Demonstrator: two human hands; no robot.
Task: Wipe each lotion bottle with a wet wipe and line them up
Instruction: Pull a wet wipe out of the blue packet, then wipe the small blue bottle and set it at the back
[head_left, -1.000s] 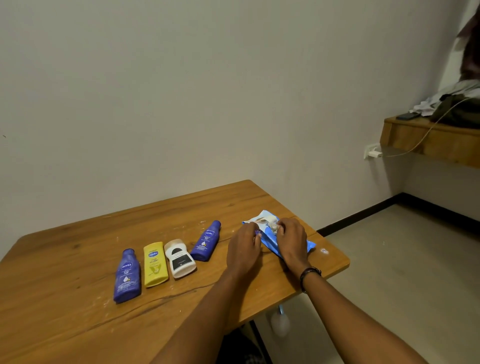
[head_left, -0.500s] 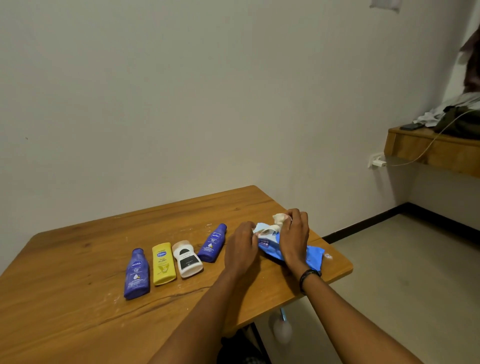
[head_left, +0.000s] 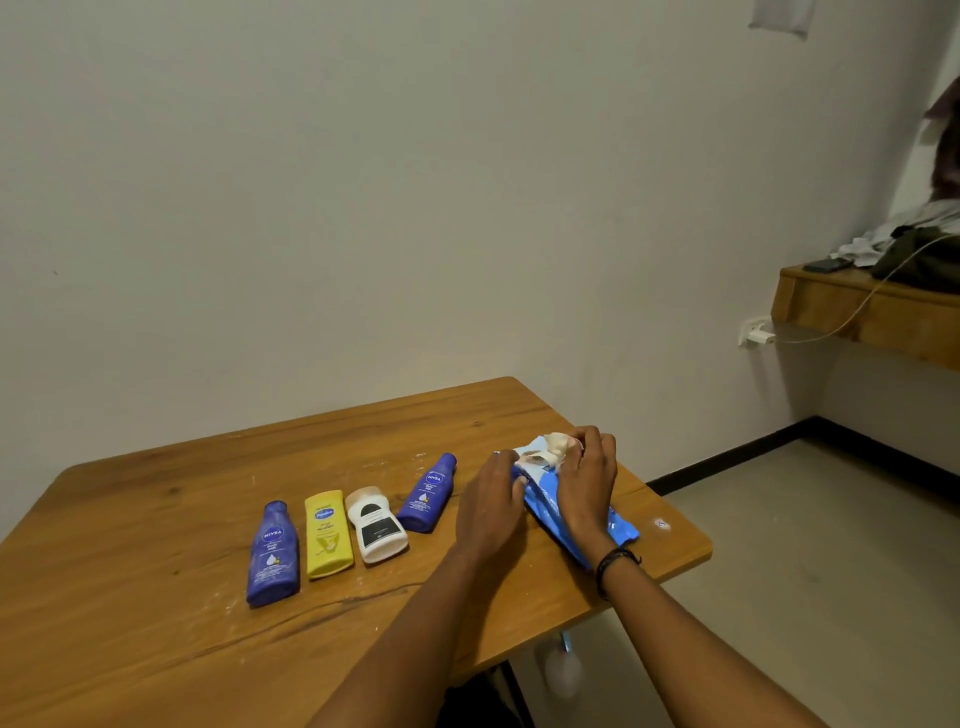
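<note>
Several lotion bottles lie flat in a row on the wooden table (head_left: 156, 649): a large blue bottle (head_left: 274, 553), a yellow bottle (head_left: 328, 534), a white bottle with a black label (head_left: 376, 524) and a small blue bottle (head_left: 429, 492). To their right lies a blue wet wipe pack (head_left: 550, 512). My left hand (head_left: 491, 506) holds the pack down at its left side. My right hand (head_left: 587, 483) pinches a white wipe (head_left: 558, 444) sticking out of the pack's top opening.
The pack lies near the table's right edge, with floor beyond it. A wooden shelf (head_left: 872, 312) with clothes, a phone and a charger cable hangs on the right wall. White smears mark the tabletop around the bottles.
My right hand has moved from the pack's top to its far end and pulled a white wipe partly out. My left hand stays on the pack. The bottles have not moved.
</note>
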